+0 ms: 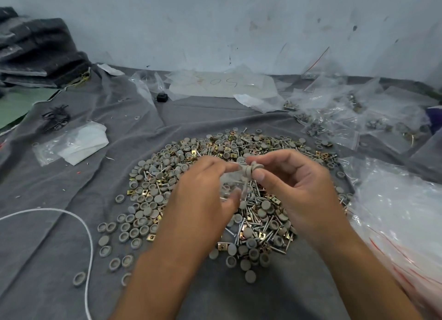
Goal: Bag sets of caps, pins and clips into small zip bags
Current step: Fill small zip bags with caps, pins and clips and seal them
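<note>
Caps held at the mouth of a small zip bag, above the parts heap.

Right hand (296, 185): fingers pinch a short stack of grey caps (250, 170), stack axis running left to right. Left hand (203, 190): fingers pinch the small zip bag (233, 187), which lies just left of and below the stack; its mouth is blurred, apparently turned toward the caps. Contents of bag: cannot tell. Heap (215, 188) of caps, pins and brass clips on the grey-clothed tabletop (59, 200), directly beneath. Filled bags (358, 121) far right; stock of empty bags (406, 224) near right.
</note>
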The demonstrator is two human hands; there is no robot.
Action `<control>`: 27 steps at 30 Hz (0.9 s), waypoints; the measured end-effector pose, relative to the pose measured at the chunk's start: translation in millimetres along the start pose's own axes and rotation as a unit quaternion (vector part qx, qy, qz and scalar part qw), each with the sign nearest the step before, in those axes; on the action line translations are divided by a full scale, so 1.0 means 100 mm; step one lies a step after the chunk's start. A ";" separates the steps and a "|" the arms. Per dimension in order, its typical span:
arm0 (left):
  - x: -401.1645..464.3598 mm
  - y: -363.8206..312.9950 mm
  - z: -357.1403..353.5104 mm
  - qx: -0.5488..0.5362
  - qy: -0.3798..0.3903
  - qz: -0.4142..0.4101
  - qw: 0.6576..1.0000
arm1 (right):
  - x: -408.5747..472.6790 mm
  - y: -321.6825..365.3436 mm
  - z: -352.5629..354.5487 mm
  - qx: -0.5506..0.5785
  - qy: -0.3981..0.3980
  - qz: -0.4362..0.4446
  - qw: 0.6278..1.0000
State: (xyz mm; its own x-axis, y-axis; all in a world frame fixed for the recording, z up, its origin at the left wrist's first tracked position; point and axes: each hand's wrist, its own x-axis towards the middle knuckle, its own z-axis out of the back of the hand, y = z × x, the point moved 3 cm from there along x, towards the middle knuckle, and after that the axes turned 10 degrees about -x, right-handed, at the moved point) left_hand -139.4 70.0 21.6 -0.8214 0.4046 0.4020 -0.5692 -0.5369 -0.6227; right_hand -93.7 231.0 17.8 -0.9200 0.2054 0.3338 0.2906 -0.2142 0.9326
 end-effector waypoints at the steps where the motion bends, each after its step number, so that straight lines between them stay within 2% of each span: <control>1: 0.00 -0.02 0.00 -0.010 0.001 0.000 1.000 | -0.02 0.01 -0.02 -0.012 -0.012 0.022 1.000; 4: 0.00 -0.04 0.01 -0.038 -0.004 0.001 0.999 | -0.06 0.05 -0.05 -0.106 -0.051 0.082 0.990; 10: 0.00 -0.06 0.05 -0.070 -0.028 -0.008 0.997 | -0.12 0.09 -0.10 -0.268 -0.108 0.180 0.940; 23: 0.00 -0.08 0.08 -0.062 -0.026 0.003 0.998 | -0.11 0.09 -0.10 -0.257 -0.114 0.182 0.942; 27: 0.00 -0.09 0.06 -0.062 -0.015 -0.002 0.998 | -0.13 0.11 -0.12 -0.324 -0.129 0.196 0.916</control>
State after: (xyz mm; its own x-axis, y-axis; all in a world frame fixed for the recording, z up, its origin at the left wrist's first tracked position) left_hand -134.2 70.3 31.2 -0.8213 0.3832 0.4226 -0.5645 -0.4392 -0.6989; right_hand -82.2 214.8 22.0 -0.6610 0.1922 0.7254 0.2910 -0.8254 0.4838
